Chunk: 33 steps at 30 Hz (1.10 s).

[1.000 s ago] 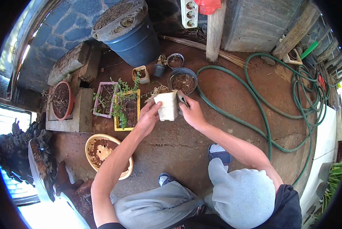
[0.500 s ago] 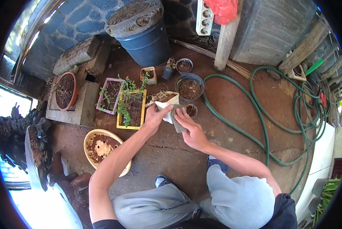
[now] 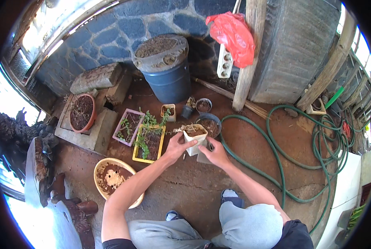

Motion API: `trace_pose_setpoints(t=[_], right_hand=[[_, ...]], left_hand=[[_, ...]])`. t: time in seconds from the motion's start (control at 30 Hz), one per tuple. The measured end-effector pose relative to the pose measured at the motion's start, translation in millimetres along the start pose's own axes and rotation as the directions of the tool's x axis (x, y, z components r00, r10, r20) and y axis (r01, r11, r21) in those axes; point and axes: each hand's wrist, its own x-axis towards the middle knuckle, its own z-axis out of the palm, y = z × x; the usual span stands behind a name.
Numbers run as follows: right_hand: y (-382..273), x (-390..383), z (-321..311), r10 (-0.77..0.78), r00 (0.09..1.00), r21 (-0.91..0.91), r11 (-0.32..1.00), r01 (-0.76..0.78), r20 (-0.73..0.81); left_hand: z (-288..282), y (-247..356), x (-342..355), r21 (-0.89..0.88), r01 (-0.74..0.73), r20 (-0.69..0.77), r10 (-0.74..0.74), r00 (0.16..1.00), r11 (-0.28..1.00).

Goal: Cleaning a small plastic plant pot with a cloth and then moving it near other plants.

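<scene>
A white square plant pot with brown soil and dry, straw-like stems is held up in front of me. My left hand is closed around its left side, thumb across the front. On the opposite side, my right hand has its thumb against the pot's wall, its fingers partly hidden. A grey cloth hangs below the right palm, close to the pot's base. Just behind the held pot stands a dark round pot of soil, partly covered by it.
A yellow planter and a pink planter with green plants stand left, near a cream oval basin. Behind are a small square pot and a blue bucket. A green hose loops over the floor at right.
The view has tilted up, showing more wall. The pot is now more upright, its soil facing up. My right hand has shifted from the pot's front to its right side, the cloth lower.
</scene>
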Motion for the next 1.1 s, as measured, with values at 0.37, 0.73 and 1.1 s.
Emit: trace_pose_setpoints(t=[0.37,0.73,1.1], right_hand=[[39.4,-21.7,14.0,0.109,0.986,-0.088,0.989,-0.121,-0.129],[5.4,5.3,11.6,-0.14,0.958,-0.236,0.968,0.08,-0.249],[-244.1,219.4,-74.9,-0.717,0.605,-0.375,0.697,0.611,-0.347]], left_hand=[[32.5,-50.5,5.6,0.367,-0.175,-0.058,0.21,0.976,0.913],[29.5,-15.1,16.4,0.573,-0.239,-0.126,0.373,0.919,0.783],[63.6,327.5,84.7,0.434,-0.534,-0.399,0.686,0.608,0.726]])
